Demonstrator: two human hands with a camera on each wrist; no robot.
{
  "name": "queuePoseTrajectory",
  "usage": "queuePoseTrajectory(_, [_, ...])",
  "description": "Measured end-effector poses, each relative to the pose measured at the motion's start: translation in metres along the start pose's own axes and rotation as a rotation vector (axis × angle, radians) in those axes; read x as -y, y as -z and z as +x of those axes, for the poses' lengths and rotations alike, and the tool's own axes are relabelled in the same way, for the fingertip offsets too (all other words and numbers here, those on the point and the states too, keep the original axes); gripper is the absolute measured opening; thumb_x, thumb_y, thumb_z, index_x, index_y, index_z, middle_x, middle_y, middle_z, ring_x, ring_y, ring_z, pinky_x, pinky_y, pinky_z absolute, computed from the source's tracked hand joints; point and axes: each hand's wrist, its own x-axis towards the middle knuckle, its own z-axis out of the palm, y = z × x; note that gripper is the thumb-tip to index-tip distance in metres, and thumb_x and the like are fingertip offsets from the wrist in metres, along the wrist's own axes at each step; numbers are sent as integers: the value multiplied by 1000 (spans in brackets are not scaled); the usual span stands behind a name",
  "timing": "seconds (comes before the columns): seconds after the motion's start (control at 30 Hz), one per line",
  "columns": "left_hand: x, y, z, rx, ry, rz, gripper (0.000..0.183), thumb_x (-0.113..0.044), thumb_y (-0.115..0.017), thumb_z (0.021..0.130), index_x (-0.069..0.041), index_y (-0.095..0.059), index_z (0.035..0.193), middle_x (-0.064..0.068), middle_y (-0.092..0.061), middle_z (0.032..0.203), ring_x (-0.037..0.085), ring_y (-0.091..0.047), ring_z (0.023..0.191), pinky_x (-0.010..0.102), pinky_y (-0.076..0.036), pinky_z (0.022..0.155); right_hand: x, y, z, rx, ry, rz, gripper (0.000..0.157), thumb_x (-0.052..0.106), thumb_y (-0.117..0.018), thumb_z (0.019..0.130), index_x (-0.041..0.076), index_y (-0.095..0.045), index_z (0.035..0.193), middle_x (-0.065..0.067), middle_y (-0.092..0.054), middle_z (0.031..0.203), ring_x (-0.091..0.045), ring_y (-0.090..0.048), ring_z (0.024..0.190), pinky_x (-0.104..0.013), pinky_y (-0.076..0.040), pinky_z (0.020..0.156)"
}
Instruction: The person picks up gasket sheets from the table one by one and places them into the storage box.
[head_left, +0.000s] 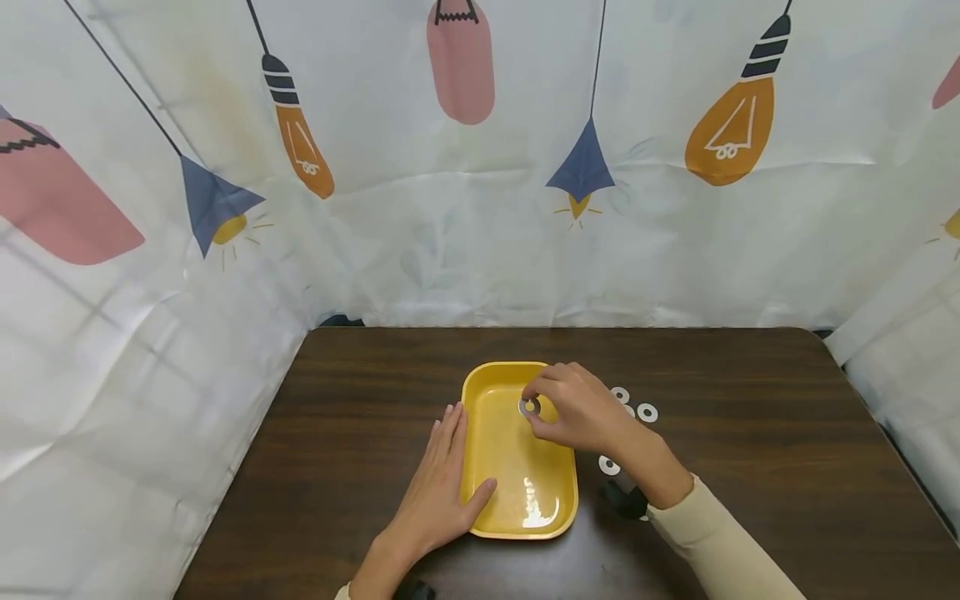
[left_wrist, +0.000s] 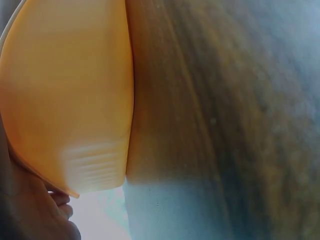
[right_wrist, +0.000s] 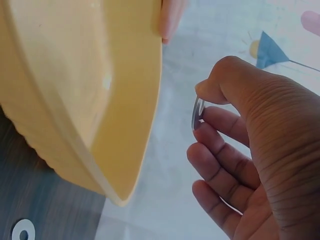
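A yellow tray with raised walls lies on the dark wooden table. Pinched between the thumb and fingers of my right hand is a flat metal washer, held over the upper part of the tray. In the right wrist view the washer is seen nearly edge-on, apart from the tray wall. My left hand rests along the tray's left side, fingers straight against the wall and thumb over the rim. The left wrist view shows the tray's outer wall and part of that hand.
Several loose washers lie on the table right of the tray, among them one farther back and one nearer; my right forearm partly covers that area. A white patterned curtain hangs behind the table and at both sides.
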Motion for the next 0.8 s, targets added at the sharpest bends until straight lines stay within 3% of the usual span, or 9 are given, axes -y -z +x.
queuePoseTrajectory(0.13, [-2,-1,3,25,16,1,103,-53,-65,97,-9,-8,171,4,-4,182,20,-3,169,30,1,136,1,2,1,20,-9,-13,13,23,-81,87,15,-80,97,2,-77,95,-14,-65,81,-37,-59,85])
queuePoseTrajectory(0.2, [-3,-1,3,38,26,-1,103,-52,-65,97,-9,-9,171,3,-3,182,20,-2,169,29,2,135,1,2,1,34,-15,-12,14,23,-81,87,15,-80,98,2,-77,95,-14,-66,81,-37,-60,86])
queuePoseTrajectory(0.37, [-2,0,2,43,29,29,104,-53,-65,96,-9,-9,171,3,-3,182,21,-4,169,42,-11,137,3,3,5,81,-27,-5,16,24,-81,88,14,-80,100,2,-77,97,-15,-65,82,-38,-59,87])
queuePoseTrajectory(0.43, [-1,1,2,37,22,47,104,-54,-64,97,-8,-9,171,5,-4,182,22,-4,169,52,-18,135,3,4,7,92,-33,-5,16,24,-81,88,14,-80,100,2,-77,97,-15,-64,82,-38,-59,87])
queuePoseTrajectory(0.53, [-1,1,1,36,21,39,104,-54,-64,97,-7,-9,171,6,-6,181,21,-4,169,48,-14,136,4,5,10,94,-40,1,15,24,-81,87,14,-80,99,2,-77,98,-14,-64,83,-38,-59,88])
queuePoseTrajectory(0.73, [-1,1,-1,28,19,44,102,-54,-63,97,-7,-10,171,5,-5,181,20,-3,169,25,6,133,9,1,13,88,5,32,13,22,-80,88,15,-79,98,3,-77,95,-12,-62,77,-37,-58,85])
queuePoseTrajectory(0.8, [0,1,-1,28,21,42,102,-53,-63,98,-7,-9,171,5,-4,182,20,-2,169,24,8,133,11,0,15,86,12,35,12,22,-80,88,15,-79,98,3,-76,94,-12,-61,76,-36,-58,85])
